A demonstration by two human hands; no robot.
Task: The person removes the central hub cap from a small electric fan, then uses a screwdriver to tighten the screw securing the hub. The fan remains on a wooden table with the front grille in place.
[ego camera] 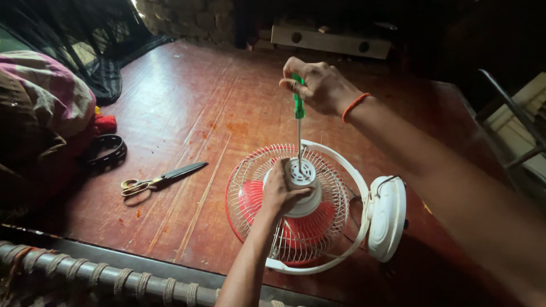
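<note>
A small table fan is laid face-down on the reddish wooden surface, its white wire guard and red blades turned downward and its white motor housing facing up. The housing is clasped by the left hand, whose grip is closed around its side; the fingertips are hidden behind the housing. A green-handled screwdriver is held upright by the right hand, the grip clamped on the top of the handle, so that the upper end of the handle is covered. The tip of the shaft is set at the rear edge of the housing, but the exact screw or slot cannot be made out. The fan's white base lies just beside the guard, on the right. A pair of scissors lies well apart on the left, near a dark ring-shaped thing that is hard to identify. Bundled cloth is cut off at the left edge.
</note>
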